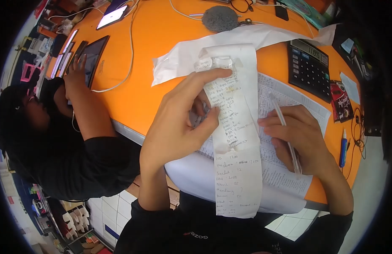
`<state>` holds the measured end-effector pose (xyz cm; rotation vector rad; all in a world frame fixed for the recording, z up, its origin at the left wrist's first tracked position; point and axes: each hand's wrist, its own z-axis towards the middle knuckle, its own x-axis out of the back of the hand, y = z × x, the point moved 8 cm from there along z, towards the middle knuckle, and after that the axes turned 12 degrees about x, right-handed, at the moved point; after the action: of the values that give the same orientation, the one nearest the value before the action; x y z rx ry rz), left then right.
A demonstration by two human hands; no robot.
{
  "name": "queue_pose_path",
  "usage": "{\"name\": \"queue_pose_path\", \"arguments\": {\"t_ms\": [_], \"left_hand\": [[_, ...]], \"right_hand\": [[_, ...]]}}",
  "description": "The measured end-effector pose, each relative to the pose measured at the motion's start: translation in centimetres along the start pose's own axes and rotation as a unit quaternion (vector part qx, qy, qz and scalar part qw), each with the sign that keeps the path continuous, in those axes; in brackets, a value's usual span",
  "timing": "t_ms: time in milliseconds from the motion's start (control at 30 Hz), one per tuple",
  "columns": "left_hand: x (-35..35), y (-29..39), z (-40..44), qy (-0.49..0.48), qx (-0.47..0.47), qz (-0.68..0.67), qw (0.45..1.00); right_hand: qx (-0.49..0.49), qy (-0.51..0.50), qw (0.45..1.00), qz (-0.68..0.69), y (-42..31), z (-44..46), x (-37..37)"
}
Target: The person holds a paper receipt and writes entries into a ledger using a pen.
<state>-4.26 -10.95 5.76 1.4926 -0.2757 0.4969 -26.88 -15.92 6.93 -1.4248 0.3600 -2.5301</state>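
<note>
A long white paper strip (pixel 238 186) with a handwritten list hangs upright in front of me, a narrower written slip taped onto its upper part. My left hand (pixel 174 118) grips it from the left side, the index finger across the front near the top and the thumb lower down. My right hand (pixel 301 131) holds a clear-barrelled pen (pixel 284 116) between its fingers, and its fingertips are at the strip's right edge. Large printed sheets (pixel 284 169) lie under the strip and the right hand, partly hidden and overhanging the table edge.
A calculator (pixel 308 70) lies on the orange table (pixel 158 25) at the upper right, a blue marker (pixel 343 148) and cables nearby. More blank paper (pixel 174 59) curls behind the strip. At the left, another person (pixel 90 156) reaches to a tablet (pixel 94 55). A grey round pad (pixel 220 19) lies farther back.
</note>
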Motion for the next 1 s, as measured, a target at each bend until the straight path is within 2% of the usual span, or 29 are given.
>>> {"name": "queue_pose_path", "arguments": {"t_ms": [67, 200, 267, 533, 600, 633, 700, 800, 900, 1000], "left_hand": [[0.1, -0.2, 0.0, 0.012, 0.032, -0.009, 0.999], [0.2, -0.1, 0.2, 0.01, 0.014, 0.038, 0.999], [-0.1, 0.0, 0.2, 0.015, -0.028, 0.03, 0.999], [-0.3, 0.2, 0.4, -0.005, -0.019, 0.067, 0.998], [-0.4, 0.1, 0.3, -0.008, -0.014, 0.061, 0.998], [-0.4, 0.1, 0.3, -0.01, -0.009, 0.054, 0.998], [-0.4, 0.0, 0.4, -0.013, -0.006, 0.048, 0.999], [-0.6, -0.2, 0.5, -0.01, -0.013, 0.057, 0.998], [-0.4, 0.1, 0.4, 0.01, -0.045, 0.048, 0.998], [-0.6, -0.3, 0.4, -0.016, -0.002, 0.052, 0.999]], "right_hand": [[0.005, -0.024, 1.0, 0.004, -0.2, 0.1, -0.2], [0.008, -0.075, 0.997, 0.027, -0.7, 0.3, -1.1], [0.011, -0.076, 0.996, 0.038, -0.9, 0.1, -1.6], [0.044, -0.06, 0.997, 0.002, -0.6, 0.2, -0.6], [-0.001, 0.023, 0.999, 0.039, 0.7, -0.4, 0.8], [-0.002, 0.024, 0.999, 0.039, 1.1, -0.7, 0.8], [-0.061, 0.104, 0.986, 0.114, 2.4, -1.4, 1.5], [-0.174, 0.21, 0.936, 0.222, 3.8, -2.2, 2.3], [-0.205, 0.221, 0.928, 0.22, 4.9, -2.6, 2.6], [-0.226, 0.252, 0.911, 0.236, 5.6, -2.9, 2.7]]}}
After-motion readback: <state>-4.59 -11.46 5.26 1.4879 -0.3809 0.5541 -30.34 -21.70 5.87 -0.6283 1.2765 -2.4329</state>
